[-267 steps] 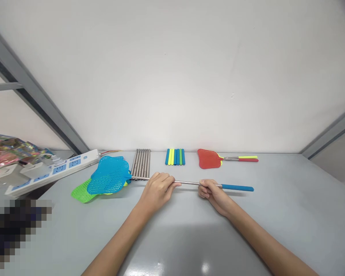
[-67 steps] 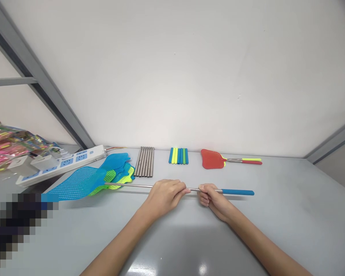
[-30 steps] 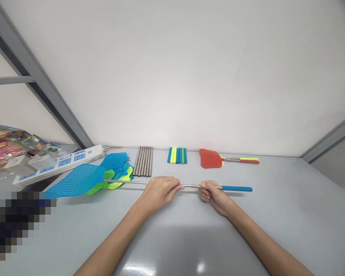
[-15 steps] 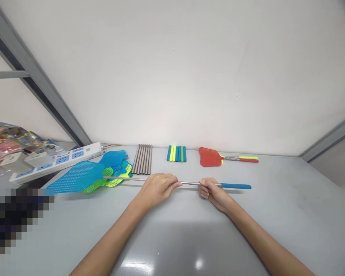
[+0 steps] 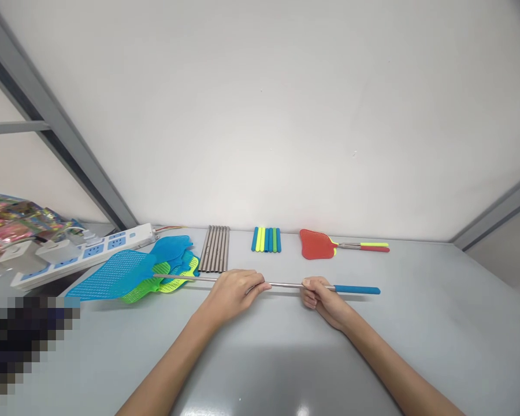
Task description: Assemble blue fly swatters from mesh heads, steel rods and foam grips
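Blue swatter (image 5: 117, 274): level above the table, between both hands; mesh head out at 9 o'clock, grip (image 5: 357, 290) at 3. Clock read from between the hands.
Handling: probably light; rod (image 5: 286, 284) stiff, smooth, perhaps slippery; head likely floppy. Best hold: rod or grip.
Left hand (image 5: 238, 289): closed over the rod, knuckles up.
Right hand (image 5: 323, 297): fingers curled, thumb and forefinger pinching the rod just short of the grip.
Loose heads (image 5: 171, 248): 9 to 10 o'clock, overlapped by the blue head; contact unclear.
Tubes (image 5: 215, 248): row, 10 o'clock.
Sleeves (image 5: 266, 240): row, 11 o'clock.
Red swatter (image 5: 317, 245): 1 o'clock, a yellow one partly under it.
Power strip (image 5: 125, 240): 10 o'clock, beyond the heads.
Table (image 5: 433, 323): widest room toward 4; wall (image 5: 264, 144) bounds 12.
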A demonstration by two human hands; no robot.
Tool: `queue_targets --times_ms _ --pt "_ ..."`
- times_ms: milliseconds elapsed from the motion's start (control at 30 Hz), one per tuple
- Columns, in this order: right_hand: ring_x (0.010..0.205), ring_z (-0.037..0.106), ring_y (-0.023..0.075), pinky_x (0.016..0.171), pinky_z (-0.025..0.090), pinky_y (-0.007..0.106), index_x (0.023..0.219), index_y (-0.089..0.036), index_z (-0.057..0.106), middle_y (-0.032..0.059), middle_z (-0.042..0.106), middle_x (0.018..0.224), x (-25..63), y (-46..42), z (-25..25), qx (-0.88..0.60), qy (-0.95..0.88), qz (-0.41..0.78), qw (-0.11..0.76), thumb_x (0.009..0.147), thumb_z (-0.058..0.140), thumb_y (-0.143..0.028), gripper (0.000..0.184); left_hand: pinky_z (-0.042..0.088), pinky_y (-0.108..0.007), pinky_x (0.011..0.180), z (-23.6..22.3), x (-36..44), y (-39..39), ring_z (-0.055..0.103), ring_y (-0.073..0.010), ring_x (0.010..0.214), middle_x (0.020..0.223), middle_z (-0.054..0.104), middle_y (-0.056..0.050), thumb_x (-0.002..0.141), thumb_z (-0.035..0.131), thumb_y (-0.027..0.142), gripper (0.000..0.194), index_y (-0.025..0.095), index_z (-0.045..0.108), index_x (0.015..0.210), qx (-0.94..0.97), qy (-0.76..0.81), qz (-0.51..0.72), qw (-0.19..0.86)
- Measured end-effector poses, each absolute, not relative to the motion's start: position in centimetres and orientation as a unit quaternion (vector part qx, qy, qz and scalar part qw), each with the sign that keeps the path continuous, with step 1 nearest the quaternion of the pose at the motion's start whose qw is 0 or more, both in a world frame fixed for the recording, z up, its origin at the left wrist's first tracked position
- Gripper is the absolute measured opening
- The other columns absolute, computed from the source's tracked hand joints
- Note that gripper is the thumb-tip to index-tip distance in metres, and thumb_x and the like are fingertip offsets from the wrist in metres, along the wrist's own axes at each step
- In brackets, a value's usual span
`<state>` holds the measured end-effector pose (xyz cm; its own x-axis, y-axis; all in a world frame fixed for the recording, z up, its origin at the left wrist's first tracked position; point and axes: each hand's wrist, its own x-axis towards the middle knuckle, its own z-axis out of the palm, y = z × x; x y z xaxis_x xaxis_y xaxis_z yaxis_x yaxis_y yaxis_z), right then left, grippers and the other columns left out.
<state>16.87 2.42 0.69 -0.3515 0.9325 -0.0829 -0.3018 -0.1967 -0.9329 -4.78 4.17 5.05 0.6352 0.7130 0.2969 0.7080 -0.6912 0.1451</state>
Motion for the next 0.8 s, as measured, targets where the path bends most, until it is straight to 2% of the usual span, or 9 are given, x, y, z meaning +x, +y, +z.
queue_targets --times_ms 400,800 --pt "0.042 0.023 0.0071 0.045 0.014 0.026 0.047 -0.017 0.031 -0.0056 0.024 0.045 17.7 2.8 0.6 -0.352 -0.448 0.684 0.456 0.076 0.045 -0.024 0.032 0.026 -0.021 0.052 5.2 -6.0 4.5 0.05 -0.01 0.059 0.063 0.057 0.002 0.084 0.032 0.038 0.033 0.019 0.053 0.068 0.894 0.411 0.176 0.026" --pt "0.042 0.024 0.0074 0.045 0.014 0.027 0.045 -0.017 0.033 -0.0054 0.024 0.044 18.1 2.8 0.7 -0.355 -0.451 0.679 0.458 0.076 0.045 -0.025 0.034 0.021 -0.022 0.049 5.3 -6.6 4.7 0.05 -0.0105 0.056 0.059 0.056 0.002 0.083 0.033 0.04 0.034 0.02 0.054 0.066 0.887 0.421 0.191 0.009"
